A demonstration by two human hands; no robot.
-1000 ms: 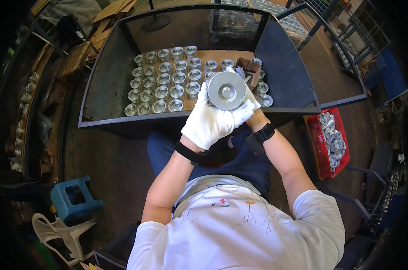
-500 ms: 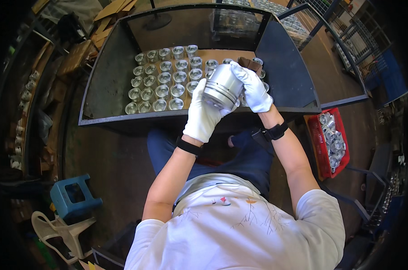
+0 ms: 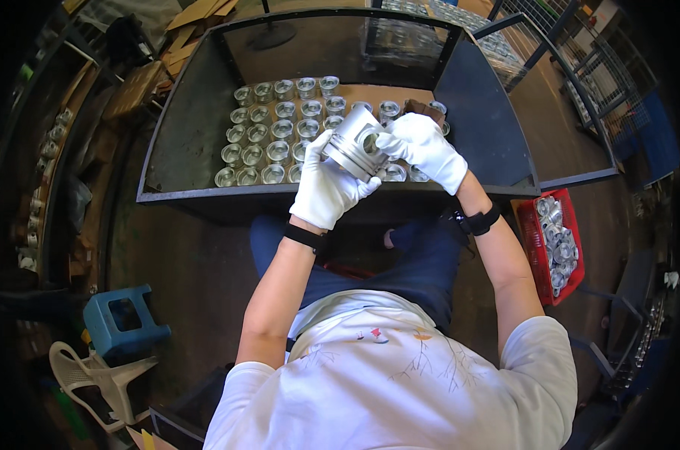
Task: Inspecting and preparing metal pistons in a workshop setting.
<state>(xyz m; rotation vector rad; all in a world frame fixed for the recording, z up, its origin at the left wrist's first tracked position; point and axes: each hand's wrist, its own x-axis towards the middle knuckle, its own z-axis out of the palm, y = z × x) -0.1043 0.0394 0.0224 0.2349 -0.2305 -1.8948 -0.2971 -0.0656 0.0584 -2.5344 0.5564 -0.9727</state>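
Since the earlier frame, you have turned the piston [image 3: 348, 137] so its side hole [image 3: 369, 143] shows. It sits tilted in your grip at the bin's [image 3: 481, 112] near side. Your left hand [image 3: 325, 192] grasps the grooved end; your right hand's [image 3: 428, 151] fingertips touch near the hole, pinch unclear. Expect stiff, fairly heavy, slippery metal: cradle the grooved end.

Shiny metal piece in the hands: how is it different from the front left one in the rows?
The held piece is tilted in the left hand, with the right hand against it; the front left piece stands upright in the bin, untouched. The held piece looks bigger here than the front left piece. Both are silvery and round.
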